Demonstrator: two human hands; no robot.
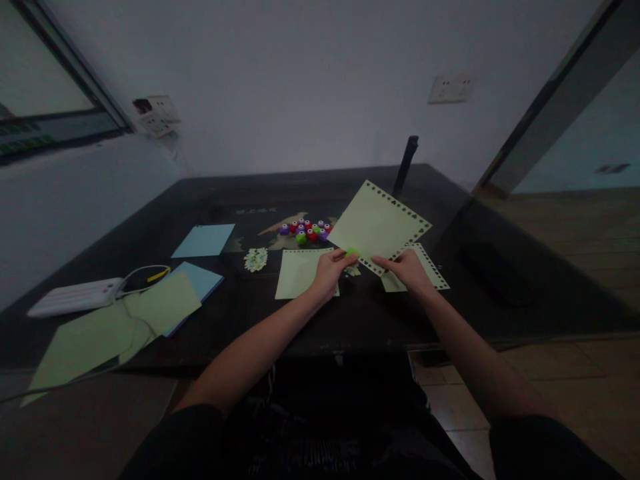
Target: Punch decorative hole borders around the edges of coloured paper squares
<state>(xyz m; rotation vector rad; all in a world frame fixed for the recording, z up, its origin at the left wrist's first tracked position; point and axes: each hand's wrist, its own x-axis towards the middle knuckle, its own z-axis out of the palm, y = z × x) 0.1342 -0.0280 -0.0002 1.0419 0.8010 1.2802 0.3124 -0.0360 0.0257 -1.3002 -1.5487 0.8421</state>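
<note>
A pale yellow-green paper sheet (379,219) is held up tilted above the desk, with small punched holes along several of its edges. My right hand (411,269) pinches its near edge between thumb and fingers. Closed round a small bright green craft punch (353,253), my left hand (327,272) is at the sheet's lower left edge. Below the hands lie a few punched-out paper bits (353,271). One pale sheet (296,275) with holes along its far edge rests under my left hand; another punched sheet (429,268) is partly hidden behind my right hand.
Several red, purple and green craft punches (311,235) cluster beyond my left hand. A heap of paper cut-outs (256,259) sits left of them. Further left are a blue sheet (204,241), stacked coloured paper (170,303) and a white power strip (75,297) with a cable.
</note>
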